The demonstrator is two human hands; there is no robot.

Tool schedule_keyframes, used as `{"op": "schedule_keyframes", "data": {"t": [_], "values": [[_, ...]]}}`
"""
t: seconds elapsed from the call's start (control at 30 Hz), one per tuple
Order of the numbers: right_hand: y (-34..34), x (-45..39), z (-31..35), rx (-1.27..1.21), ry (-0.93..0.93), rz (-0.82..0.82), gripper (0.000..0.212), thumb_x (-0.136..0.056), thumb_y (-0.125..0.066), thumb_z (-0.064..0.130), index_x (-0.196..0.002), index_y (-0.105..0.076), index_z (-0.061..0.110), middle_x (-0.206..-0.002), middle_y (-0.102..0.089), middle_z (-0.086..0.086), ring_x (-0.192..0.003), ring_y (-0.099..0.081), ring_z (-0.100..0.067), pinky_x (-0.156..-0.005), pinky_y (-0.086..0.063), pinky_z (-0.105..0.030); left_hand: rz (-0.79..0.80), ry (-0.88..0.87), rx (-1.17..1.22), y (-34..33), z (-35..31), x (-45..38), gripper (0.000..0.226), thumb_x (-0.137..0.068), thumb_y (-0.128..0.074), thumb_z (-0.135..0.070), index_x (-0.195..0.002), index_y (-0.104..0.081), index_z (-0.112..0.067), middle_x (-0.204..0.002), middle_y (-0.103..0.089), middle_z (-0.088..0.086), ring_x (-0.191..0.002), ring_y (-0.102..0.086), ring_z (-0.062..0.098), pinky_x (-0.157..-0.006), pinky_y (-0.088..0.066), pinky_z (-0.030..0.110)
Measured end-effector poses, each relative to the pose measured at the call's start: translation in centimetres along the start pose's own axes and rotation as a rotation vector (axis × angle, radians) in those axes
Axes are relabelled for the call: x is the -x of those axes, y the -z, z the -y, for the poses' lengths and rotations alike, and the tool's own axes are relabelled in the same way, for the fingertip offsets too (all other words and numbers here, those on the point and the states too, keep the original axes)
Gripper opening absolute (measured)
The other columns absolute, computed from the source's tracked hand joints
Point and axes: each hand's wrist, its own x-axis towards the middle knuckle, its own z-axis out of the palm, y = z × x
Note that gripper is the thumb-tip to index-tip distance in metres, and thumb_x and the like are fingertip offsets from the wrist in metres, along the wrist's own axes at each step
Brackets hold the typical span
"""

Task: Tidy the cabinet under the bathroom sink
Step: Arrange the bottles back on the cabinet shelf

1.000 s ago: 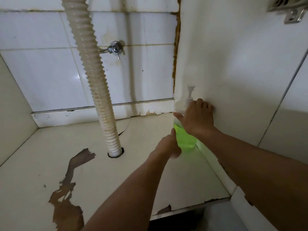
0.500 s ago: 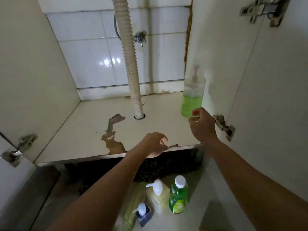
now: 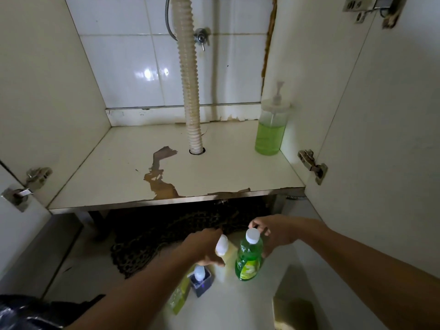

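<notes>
A clear pump dispenser half full of green liquid stands upright in the cabinet's back right corner, against the side wall. Several bottles stand on the floor in front of the cabinet. My right hand is spread open just behind a green bottle with a white cap, its fingers on either side of the neck. My left hand curls against a pale yellow pump bottle; whether it grips the bottle is unclear. A small dark blue bottle and a yellow-green bottle sit below my left wrist.
The cabinet floor is peeling, with brown patches. A ribbed drain hose drops through a hole in it, below a wall valve. Both doors hang open on hinges. A dark mat lies on the floor under the cabinet.
Both hands let go of the green-liquid dispenser, left it in the corner, and came back and down to the bottles on the floor. My view pulled back out of the cabinet.
</notes>
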Motion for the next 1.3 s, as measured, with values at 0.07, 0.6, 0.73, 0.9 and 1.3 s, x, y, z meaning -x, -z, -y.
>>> {"op": "schedule_keyframes", "data": {"t": [0.07, 0.6, 0.73, 0.9, 1.3], "values": [[-1.1, -0.7, 0.1, 0.023, 0.023, -0.033, 0.074, -0.063, -0.086, 0.031, -0.127, -0.049, 0.023, -0.117, -0.060, 0.006, -0.104, -0.058, -0.015, -0.086, -0.049, -0.027, -0.024, 0.032, 0.006, -0.8, -0.6, -0.4, 0.082, -0.070, -0.074, -0.052, -0.135, -0.036, -0.021, -0.131, -0.054, 0.004, -0.115, -0.055, 0.027, -0.088, -0.045, 0.035], [-1.4, 2.0, 1.4, -0.081, 0.032, -0.323, 0.042, -0.067, -0.079, 0.020, -0.106, -0.064, 0.014, -0.100, -0.063, 0.003, -0.093, -0.057, -0.016, -0.073, -0.038, -0.020, -0.082, 0.032, -0.050, -0.2, -3.1, -1.1, 0.079, -0.070, -0.078, -0.034, -0.131, -0.032, -0.017, -0.115, -0.061, 0.010, -0.103, -0.059, 0.031, -0.079, -0.043, 0.035], [3.1, 3.5, 2.0, -0.022, -0.023, -0.268, 0.039, -0.064, -0.083, 0.025, -0.098, -0.066, 0.015, -0.099, -0.067, -0.001, -0.093, -0.061, -0.020, -0.074, -0.047, -0.028, -0.086, -0.073, -0.071, 3.0, -3.9, 0.2, 0.073, -0.068, -0.079, -0.033, -0.124, -0.035, -0.018, -0.106, -0.063, 0.009, -0.095, -0.061, 0.029, -0.068, -0.041, 0.031], [9.3, 6.7, 3.2, -0.124, 0.037, -0.302, 0.021, -0.067, -0.081, 0.012, -0.076, -0.063, 0.019, -0.083, -0.066, 0.000, -0.079, -0.060, -0.017, -0.068, -0.048, -0.027, -0.170, -0.175, 0.003, 8.9, -4.5, 2.7, 0.077, -0.066, -0.079, -0.035, -0.128, -0.035, -0.024, -0.108, -0.062, 0.005, -0.100, -0.057, 0.027, -0.072, -0.043, 0.032], [17.2, 2.7, 3.4, -0.639, 0.093, -0.868, 0.054, -0.055, -0.072, 0.018, -0.108, -0.062, 0.024, -0.103, -0.065, -0.003, -0.093, -0.060, -0.022, -0.064, -0.044, -0.024, -0.372, -0.106, 0.033, 21.0, -3.5, -0.2, 0.088, -0.066, -0.082, -0.033, -0.137, -0.029, -0.029, -0.118, -0.058, 0.002, -0.095, -0.048, 0.019, -0.081, -0.046, 0.032]]}}
